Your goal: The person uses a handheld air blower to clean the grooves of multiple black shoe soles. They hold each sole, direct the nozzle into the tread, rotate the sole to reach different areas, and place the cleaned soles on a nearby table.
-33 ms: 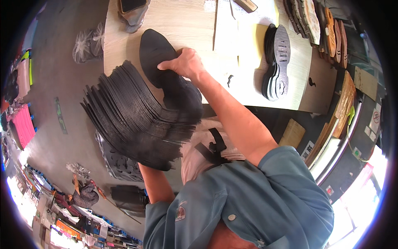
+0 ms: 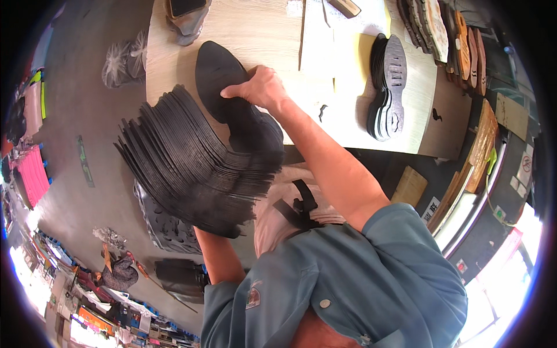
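My right hand [image 2: 261,90] pinches the side of a black shoe sole [image 2: 217,75], thumb on top and fingers beneath its far edge. Under and beside that sole fans a thick stack of black soles [image 2: 180,145], spread to the left over the table's near corner. My left forearm [image 2: 219,258] comes up beneath the stack. My left hand is hidden below it, so its fingers do not show. On the table to the right lies another pile of slotted dark soles [image 2: 394,75], apart from both hands.
The pale wooden table [image 2: 261,32] bears papers [image 2: 348,52] and a plastic-wrapped item [image 2: 185,26]. Brown and orange sole-shaped templates [image 2: 461,43] stand at the far right. On the floor are clear plastic bags [image 2: 119,64] and bundled black sheets [image 2: 165,223] below the stack.
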Demonstrator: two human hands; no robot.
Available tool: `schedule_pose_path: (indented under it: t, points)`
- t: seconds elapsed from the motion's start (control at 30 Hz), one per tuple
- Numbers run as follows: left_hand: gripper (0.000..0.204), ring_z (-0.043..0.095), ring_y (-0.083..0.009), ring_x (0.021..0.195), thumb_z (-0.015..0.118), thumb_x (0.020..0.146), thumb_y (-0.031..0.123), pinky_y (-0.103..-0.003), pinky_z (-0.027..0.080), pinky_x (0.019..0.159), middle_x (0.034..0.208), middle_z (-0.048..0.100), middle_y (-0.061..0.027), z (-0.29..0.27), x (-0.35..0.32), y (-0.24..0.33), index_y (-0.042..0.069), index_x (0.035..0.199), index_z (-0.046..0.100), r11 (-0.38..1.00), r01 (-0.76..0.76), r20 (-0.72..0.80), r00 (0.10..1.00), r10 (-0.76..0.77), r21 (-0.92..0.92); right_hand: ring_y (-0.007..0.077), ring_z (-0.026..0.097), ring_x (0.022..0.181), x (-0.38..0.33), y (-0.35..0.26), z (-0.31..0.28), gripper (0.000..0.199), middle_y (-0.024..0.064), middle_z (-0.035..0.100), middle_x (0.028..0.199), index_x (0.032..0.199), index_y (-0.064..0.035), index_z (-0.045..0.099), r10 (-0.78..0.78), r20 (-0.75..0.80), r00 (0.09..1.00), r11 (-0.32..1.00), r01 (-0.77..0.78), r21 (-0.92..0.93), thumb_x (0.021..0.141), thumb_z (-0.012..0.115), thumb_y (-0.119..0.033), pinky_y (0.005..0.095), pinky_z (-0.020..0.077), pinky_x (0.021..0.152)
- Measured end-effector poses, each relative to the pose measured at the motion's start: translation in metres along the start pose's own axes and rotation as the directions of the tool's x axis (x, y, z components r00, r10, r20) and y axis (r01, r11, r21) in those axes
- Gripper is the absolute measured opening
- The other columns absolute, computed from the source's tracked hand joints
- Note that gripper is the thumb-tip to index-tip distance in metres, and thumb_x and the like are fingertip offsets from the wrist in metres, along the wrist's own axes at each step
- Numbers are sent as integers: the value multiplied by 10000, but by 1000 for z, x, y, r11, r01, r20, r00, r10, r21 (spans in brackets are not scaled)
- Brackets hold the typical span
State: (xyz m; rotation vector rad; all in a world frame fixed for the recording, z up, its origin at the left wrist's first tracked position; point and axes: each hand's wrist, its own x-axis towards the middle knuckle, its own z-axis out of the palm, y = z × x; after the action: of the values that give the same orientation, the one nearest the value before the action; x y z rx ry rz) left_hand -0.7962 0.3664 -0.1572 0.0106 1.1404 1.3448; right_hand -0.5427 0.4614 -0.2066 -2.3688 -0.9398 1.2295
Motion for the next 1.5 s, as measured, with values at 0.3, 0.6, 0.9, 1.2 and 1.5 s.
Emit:
schedule_pose_path:
  t: [0.3, 0.6, 0.9, 1.2, 1.5]
  points:
    - [773, 612, -333, 1311, 406, 1053, 625, -487, 488, 1153, 1545, 562, -139, -26, 47, 13, 66, 1577, 511, 996, -86, 19, 996, 86, -26, 276, 704, 1028, -57, 29, -26, 922, 217, 696, 1156, 1397, 162, 462, 5, -7, 1000, 745, 1, 667, 759, 962, -278, 339, 577, 946]
    - [682, 648, -308, 1245, 499, 1060, 536, -446, 528, 1084, 1404, 648, -162, 52, 99, -36, -3, 1469, 587, 877, -140, 223, 974, 38, 460, 248, 754, 977, -81, 122, -172, 801, 186, 743, 1134, 1408, 137, 462, -17, -213, 977, 565, 185, 804, 809, 917, -141, 334, 634, 842]
    - [724, 665, -325, 1220, 791, 897, 458, -439, 511, 1096, 1356, 686, -162, 131, 69, -63, -44, 1391, 628, 712, 46, 220, 936, -277, 701, 288, 627, 1288, -118, 162, -218, 1053, 241, 617, 1388, 1592, 164, 252, -18, -217, 976, 257, 214, 942, 847, 926, -153, 402, 479, 1156]
    - [634, 572, -269, 1389, 747, 1032, 350, -391, 413, 1196, 1527, 601, -160, 131, 69, -34, -39, 1503, 581, 563, -104, 244, 953, -179, 820, 281, 630, 1260, -159, 169, -259, 891, 189, 648, 1350, 1535, 75, 438, -157, -266, 951, 128, 287, 950, 860, 924, -243, 411, 472, 1154]
    - [793, 538, -328, 1442, 608, 1089, 354, -443, 353, 1269, 1621, 487, -241, 230, -161, -164, -31, 1694, 269, 845, -353, 842, 506, -189, 401, 252, 613, 1280, -204, 214, -333, 779, 196, 627, 1355, 1461, 44, 450, -260, -326, 909, 190, 379, 906, 898, 910, -234, 418, 505, 1118]
